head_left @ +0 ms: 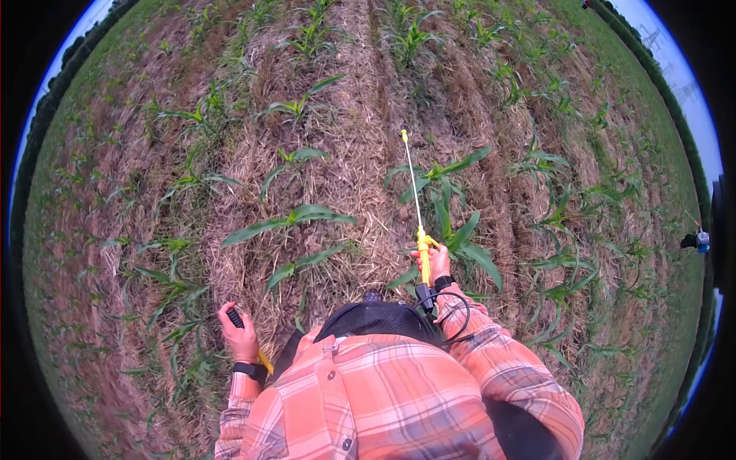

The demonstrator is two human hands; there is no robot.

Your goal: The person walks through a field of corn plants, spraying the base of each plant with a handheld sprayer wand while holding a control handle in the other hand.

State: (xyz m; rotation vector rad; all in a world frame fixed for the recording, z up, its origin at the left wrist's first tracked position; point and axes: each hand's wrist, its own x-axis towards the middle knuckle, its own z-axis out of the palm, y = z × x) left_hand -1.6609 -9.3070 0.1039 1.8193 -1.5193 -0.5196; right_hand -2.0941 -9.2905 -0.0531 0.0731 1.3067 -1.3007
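Note:
At the lower left, my left hand (241,334) is closed round a black ribbed grip (235,317); a yellow bar (265,362) shows beside the wrist. My right hand (437,264) is wrapped round the yellow handle of a spray wand (424,253). The wand's thin pale tube points forward, away from me, and ends in a yellow nozzle (404,136) above the straw-covered soil. From the wand's dark lower end a black hose (464,310) loops past my right wrist. Broad green leaves (464,238) stand just right of the wand.
Rows of young green plants (291,220) run forward on both sides, with dry straw (360,176) between them. Another person (698,241), small and distant, is at the far right edge. A dark mesh item (376,320) lies in front of my plaid shirt.

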